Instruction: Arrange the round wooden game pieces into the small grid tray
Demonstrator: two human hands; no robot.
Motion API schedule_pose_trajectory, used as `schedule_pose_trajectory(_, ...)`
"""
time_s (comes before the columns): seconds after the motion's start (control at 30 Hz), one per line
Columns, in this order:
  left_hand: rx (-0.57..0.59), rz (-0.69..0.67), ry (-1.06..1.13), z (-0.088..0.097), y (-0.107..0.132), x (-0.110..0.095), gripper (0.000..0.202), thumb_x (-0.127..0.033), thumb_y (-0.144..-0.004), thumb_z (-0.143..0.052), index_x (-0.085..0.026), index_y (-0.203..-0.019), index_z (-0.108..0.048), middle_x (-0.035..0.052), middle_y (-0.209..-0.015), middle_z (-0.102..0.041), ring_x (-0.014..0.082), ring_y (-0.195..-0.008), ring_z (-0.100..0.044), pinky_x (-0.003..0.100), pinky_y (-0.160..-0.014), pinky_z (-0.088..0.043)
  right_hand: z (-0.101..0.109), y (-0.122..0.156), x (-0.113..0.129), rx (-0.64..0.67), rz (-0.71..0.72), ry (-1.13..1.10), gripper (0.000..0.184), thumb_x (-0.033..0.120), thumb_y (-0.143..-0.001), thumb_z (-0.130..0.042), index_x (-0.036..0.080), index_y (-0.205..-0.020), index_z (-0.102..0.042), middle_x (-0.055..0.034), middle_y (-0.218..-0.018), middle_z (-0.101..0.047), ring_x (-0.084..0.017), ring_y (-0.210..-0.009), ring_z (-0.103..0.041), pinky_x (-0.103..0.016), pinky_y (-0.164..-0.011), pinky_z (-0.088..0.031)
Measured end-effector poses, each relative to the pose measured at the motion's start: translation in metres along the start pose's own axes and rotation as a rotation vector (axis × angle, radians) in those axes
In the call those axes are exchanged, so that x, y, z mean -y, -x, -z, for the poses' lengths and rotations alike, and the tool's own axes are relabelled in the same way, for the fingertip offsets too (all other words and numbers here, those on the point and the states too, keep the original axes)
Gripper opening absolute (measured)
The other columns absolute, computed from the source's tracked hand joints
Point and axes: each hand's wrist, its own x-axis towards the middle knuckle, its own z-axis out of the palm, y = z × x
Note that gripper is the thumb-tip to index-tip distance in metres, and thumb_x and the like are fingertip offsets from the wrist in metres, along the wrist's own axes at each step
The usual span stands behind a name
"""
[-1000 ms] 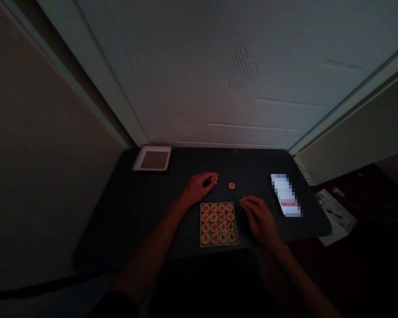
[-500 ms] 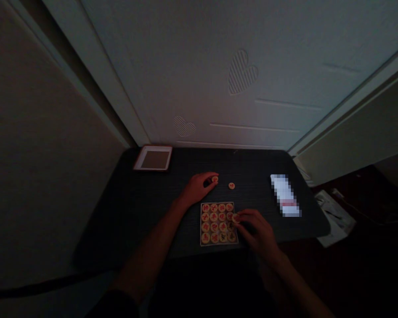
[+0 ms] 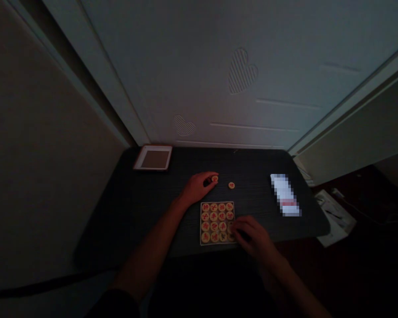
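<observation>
A shallow square box (image 3: 200, 221) holds rows of round wooden Chinese chess pieces, most with red characters and a few at the lower right with dark ones. My left hand (image 3: 200, 185) pinches a red-marked Chinese chess piece (image 3: 215, 179) between thumb and fingertips, behind the box. Just right of it lies a loose red-marked piece (image 3: 231, 185) on the table. My right hand (image 3: 254, 236) reaches over the box's right edge, fingers closed on a piece in the rightmost column, third row. Those fingertips partly cover that piece and the one in front of it.
The dark table (image 3: 119, 212) stands against a pale panel with embossed hearts (image 3: 243, 73). A light tray-like lid (image 3: 155, 159) lies at the back left. On the right lies a phone with a blurred screen (image 3: 285, 195). Papers (image 3: 336, 221) lie lower, beyond the table's right edge.
My right hand has moved slightly down and toward the box, bringing its piece from above the right edge to the third row. My left hand has stayed put.
</observation>
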Motion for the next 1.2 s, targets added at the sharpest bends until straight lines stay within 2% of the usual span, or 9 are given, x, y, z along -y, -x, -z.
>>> schedule_pose_trajectory(0.23, -0.016, 0.003, -0.014, 0.000, 0.000, -0.002, 0.030, -0.036, -0.094, -0.061, -0.025, -0.121, -0.068, 0.0024, -0.106, -0.076, 0.0182, -0.093, -0.071, 0.034, -0.090, -0.055, 0.010, -0.005, 0.008, 0.104, 0.023, 0.076, 0.031, 0.026, -0.087, -0.073, 0.025, -0.118, -0.066, -0.0096, -0.117, -0.068, -0.025, -0.105, -0.066, -0.043, -0.089, -0.059)
schedule_pose_trajectory(0.4, -0.010, -0.004, -0.001, 0.000, 0.000, -0.001, 0.030, -0.035, -0.094, -0.062, -0.024, -0.121, -0.067, 0.0025, -0.104, -0.076, 0.0175, -0.091, -0.071, 0.034, -0.090, -0.056, 0.011, -0.009, 0.008, 0.153, 0.032, 0.088, 0.029, 0.023, -0.092, -0.068, 0.025, -0.121, -0.065, -0.0078, -0.111, -0.071, -0.023, -0.100, -0.067, -0.042, -0.087, -0.060)
schedule_pose_trajectory(0.73, -0.009, 0.007, 0.002, 0.000, 0.000, -0.001, 0.030, -0.037, -0.094, -0.061, -0.025, -0.121, -0.067, 0.0021, -0.106, -0.076, 0.0187, -0.094, -0.071, 0.034, -0.090, -0.055, 0.013, -0.006, 0.008, 0.094, -0.019, 0.046, 0.038, 0.016, -0.094, -0.061, 0.029, -0.129, -0.063, -0.0085, -0.111, -0.060, -0.020, -0.097, -0.067, -0.035, -0.083, -0.062)
schedule_pose_trajectory(1.03, -0.013, -0.005, 0.005, -0.001, 0.000, 0.000, 0.030, -0.036, -0.093, -0.062, -0.026, -0.121, -0.067, 0.0021, -0.104, -0.076, 0.0182, -0.092, -0.071, 0.035, -0.089, -0.056, 0.015, -0.008, 0.011, 0.001, -0.031, 0.038, 0.023, 0.018, -0.093, -0.062, 0.027, -0.114, -0.067, -0.0079, -0.111, -0.064, -0.020, -0.099, -0.069, -0.033, -0.084, -0.062)
schedule_pose_trajectory(1.2, -0.006, 0.009, 0.017, 0.000, 0.000, 0.000, 0.031, -0.038, -0.092, -0.064, -0.025, -0.120, -0.067, 0.0026, -0.103, -0.076, 0.0185, -0.092, -0.071, 0.035, -0.089, -0.056, 0.014, -0.006, 0.011, 0.002, -0.033, 0.010, 0.017, 0.022, -0.095, -0.063, 0.026, -0.111, -0.068, -0.0071, -0.111, -0.068, -0.020, -0.100, -0.070, -0.033, -0.086, -0.062)
